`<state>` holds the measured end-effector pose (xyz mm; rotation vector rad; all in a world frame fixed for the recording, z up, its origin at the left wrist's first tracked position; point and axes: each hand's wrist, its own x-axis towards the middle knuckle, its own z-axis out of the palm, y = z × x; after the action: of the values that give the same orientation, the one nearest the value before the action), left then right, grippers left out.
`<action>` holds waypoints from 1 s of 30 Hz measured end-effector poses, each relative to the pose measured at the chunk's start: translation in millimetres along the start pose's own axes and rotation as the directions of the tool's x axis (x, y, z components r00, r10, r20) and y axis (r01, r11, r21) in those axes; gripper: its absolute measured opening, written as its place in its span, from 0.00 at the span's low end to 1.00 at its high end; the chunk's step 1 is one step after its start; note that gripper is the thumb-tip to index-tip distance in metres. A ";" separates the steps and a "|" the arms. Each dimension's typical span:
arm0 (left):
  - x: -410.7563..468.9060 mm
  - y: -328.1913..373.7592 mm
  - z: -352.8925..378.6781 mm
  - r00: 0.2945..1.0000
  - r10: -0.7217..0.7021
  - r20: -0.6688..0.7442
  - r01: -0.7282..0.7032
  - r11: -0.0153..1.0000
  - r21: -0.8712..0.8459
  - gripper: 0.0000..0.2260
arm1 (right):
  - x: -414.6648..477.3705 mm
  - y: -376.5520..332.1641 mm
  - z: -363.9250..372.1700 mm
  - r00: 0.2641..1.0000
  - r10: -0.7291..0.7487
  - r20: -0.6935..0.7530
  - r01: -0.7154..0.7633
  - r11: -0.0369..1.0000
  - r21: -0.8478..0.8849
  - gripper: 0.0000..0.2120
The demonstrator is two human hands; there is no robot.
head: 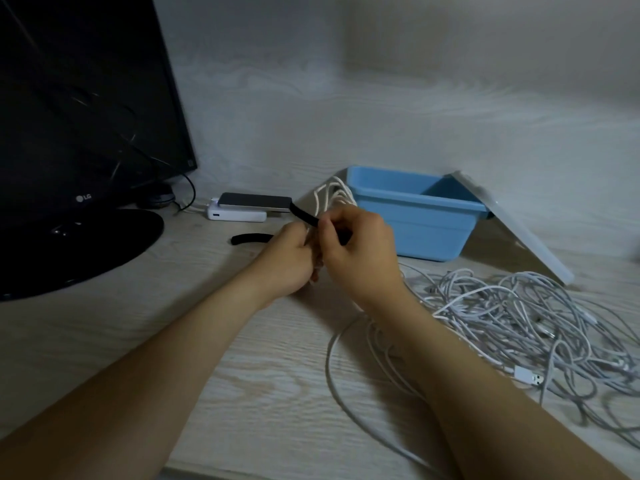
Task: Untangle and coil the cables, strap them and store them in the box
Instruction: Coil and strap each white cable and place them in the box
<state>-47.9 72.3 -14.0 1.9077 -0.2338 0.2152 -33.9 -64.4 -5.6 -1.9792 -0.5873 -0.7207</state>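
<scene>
My left hand [289,258] grips a coiled white cable [334,195], whose loops stick up behind my fingers. A black strap [304,215] is pinched in my right hand [360,249], and its free end points up and left. Both hands meet over the desk, just left of the open blue box [415,216]. A second black strap [251,238] lies flat on the desk left of my hands. To the right sprawls a tangled heap of white cables [512,323], with a USB plug [528,375] at its near edge.
A black monitor [86,109] on a round base [79,244] fills the left. A phone [256,201] lies on a white power bank [237,214] by the wall. The box's translucent lid [512,226] leans on the box's right side.
</scene>
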 end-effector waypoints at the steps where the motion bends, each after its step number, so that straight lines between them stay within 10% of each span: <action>1: -0.3 1.0 0.4 1.000 0.020 -0.013 -0.020 1.000 0.011 0.10 | -1.2 -0.9 2.4 0.998 0.054 0.020 -0.054 0.998 0.018 0.07; 15: 2.2 -4.2 2.5 0.993 0.105 -0.056 -0.095 0.981 0.167 0.12 | -4.5 0.4 10.6 0.886 0.442 0.138 -0.461 0.808 0.367 0.15; 23: 0.9 10.3 3.1 0.996 0.073 -0.042 -0.081 0.970 -0.230 0.16 | -2.5 3.1 6.3 0.879 0.451 0.156 -0.468 0.752 0.464 0.10; 30: 8.4 3.5 1.9 0.983 -0.025 -0.180 -0.021 0.968 -0.249 0.18 | 0.6 6.2 -3.0 0.921 0.364 0.136 -0.387 0.819 0.423 0.16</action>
<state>-40.7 68.8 -9.3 1.6261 -0.1289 0.3416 -30.3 -69.8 -7.6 -1.6129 -0.3309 -0.2584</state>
